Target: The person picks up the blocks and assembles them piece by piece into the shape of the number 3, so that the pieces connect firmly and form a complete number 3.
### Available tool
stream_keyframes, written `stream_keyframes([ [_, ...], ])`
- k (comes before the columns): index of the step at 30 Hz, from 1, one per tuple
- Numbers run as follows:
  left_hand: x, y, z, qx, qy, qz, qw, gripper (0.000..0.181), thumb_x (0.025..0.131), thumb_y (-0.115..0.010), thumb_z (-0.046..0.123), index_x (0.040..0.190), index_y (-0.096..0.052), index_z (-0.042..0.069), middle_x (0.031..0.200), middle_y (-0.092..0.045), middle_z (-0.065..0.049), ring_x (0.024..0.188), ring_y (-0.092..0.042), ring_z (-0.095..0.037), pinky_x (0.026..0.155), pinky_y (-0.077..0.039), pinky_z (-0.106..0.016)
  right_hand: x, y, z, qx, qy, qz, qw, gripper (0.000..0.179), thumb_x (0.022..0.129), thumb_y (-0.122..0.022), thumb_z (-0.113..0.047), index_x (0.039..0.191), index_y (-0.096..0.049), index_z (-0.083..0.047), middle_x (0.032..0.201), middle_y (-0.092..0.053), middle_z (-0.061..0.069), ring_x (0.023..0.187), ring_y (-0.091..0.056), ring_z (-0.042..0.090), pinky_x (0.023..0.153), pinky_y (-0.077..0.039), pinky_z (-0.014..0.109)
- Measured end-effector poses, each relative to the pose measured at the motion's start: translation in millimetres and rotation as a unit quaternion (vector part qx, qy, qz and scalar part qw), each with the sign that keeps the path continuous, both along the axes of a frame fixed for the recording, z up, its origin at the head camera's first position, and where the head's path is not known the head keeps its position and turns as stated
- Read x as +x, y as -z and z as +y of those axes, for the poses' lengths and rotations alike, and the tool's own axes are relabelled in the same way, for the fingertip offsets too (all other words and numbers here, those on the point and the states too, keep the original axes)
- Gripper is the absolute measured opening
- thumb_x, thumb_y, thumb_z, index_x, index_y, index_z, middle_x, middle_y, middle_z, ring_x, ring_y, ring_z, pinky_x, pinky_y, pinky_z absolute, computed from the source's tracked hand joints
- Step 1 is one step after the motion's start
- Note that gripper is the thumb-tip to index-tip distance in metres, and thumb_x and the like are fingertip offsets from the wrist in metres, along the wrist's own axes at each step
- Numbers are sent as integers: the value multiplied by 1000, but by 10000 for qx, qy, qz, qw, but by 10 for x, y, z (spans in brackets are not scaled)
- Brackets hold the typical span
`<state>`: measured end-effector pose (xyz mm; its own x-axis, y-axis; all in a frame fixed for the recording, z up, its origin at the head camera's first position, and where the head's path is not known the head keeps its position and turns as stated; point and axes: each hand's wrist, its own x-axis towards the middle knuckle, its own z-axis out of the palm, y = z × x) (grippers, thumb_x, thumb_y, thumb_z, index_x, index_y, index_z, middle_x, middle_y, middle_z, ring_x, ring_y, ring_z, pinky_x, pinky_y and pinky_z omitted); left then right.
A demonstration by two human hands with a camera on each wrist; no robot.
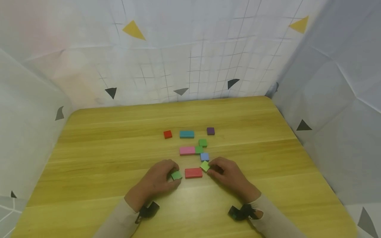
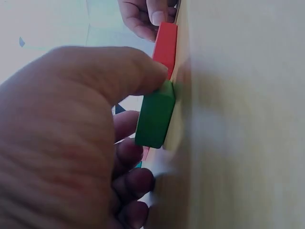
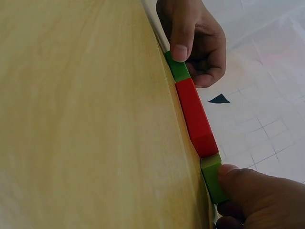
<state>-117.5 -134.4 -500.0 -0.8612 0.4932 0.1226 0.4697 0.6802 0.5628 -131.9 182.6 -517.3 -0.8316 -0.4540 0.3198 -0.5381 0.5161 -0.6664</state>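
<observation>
My left hand (image 1: 159,178) pinches a green block (image 1: 176,175) between thumb and fingers, just left of a red rectangular block (image 1: 193,173). In the left wrist view the thumb presses on this green block (image 2: 156,114), its fingers curled behind. On the other side, my right hand (image 1: 230,173) pinches a light green block (image 1: 205,166), turned at an angle by the red block's upper right corner. In the right wrist view, the thumb lies against that light green block (image 3: 214,179). A blue block (image 1: 204,157) sits just beyond it.
Farther back, a pink block (image 1: 187,151) adjoins a green block (image 1: 199,150), with another green block (image 1: 203,142) behind. A red cube (image 1: 168,134), a teal block (image 1: 187,134) and a purple block (image 1: 210,131) form the far row on the wooden table (image 1: 104,142). Patterned white sheets surround the table.
</observation>
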Motion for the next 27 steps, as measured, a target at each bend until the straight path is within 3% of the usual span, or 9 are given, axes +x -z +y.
stream_keyframes([
  [27, -17, -27, 69, 3, -323, -274, 9991, 37, 84, -78, 42, 110, -65, 19, 89, -56, 15, 79, -52, -6, 72, -46, -25, 6, -35, -1, -41, -80, 123, 9999, 27, 86, -79, -21, 110, -69, -12, 96, -66, -8, 79, -58, 4, 68, -52, 24],
])
